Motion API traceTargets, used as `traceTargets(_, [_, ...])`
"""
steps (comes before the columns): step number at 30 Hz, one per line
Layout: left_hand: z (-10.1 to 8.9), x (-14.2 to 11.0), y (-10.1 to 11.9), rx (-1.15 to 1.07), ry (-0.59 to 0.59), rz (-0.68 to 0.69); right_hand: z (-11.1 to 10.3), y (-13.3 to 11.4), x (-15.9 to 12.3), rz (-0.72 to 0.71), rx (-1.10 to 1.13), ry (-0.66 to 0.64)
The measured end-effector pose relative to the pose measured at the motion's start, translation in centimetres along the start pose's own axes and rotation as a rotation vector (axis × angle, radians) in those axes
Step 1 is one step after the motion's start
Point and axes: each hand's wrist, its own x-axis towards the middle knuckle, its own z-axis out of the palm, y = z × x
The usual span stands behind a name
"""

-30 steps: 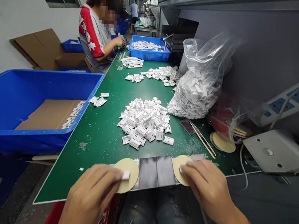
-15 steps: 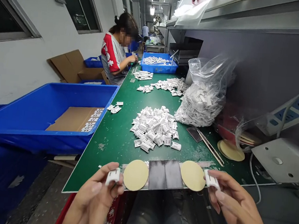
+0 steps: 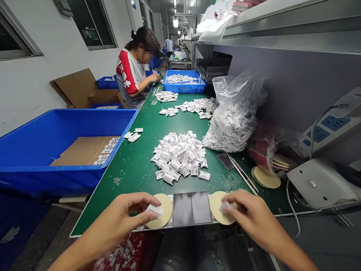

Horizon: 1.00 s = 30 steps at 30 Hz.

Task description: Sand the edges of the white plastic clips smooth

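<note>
Pinched between the thumb and fingers of my left hand is a small white plastic part, held over the left round yellow disc. My right hand grips another small white part, blurred and partly covered by the fingers, at the right yellow disc. Two dark grey rectangular pads lie side by side between the discs along the table's front edge. Beyond them is a heap of similar white parts.
A clear bag full of white parts stands at right, near tweezers and a power strip. A large blue bin adjoins the left edge. A co-worker sits farther along the green table, by a blue tray.
Both hands have moved inward from beside the yellow discs to over them, each still holding its white part. The camera view has shifted slightly.
</note>
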Motion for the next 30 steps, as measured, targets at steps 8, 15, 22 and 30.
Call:
traceTargets(8, [-1.7,3.4,2.4,0.435,-0.215,0.009,-1.9,-0.9,2.8,-0.131,-0.250,-0.042])
traceTargets(15, [-1.2,3.8,2.1,0.709,0.033,0.134,-2.0,-1.0,3.7,-0.204,-0.328,0.018])
traceTargets(22, [2.3,-1.9,-1.4,0.727,0.159,0.491,-1.4,-1.4,-0.8,-0.365,-0.264,-0.152])
traceTargets(30, [0.7,1.8,3.2,0.564,0.134,0.129,-1.4,-2.3,2.8,-0.221,-0.219,0.051])
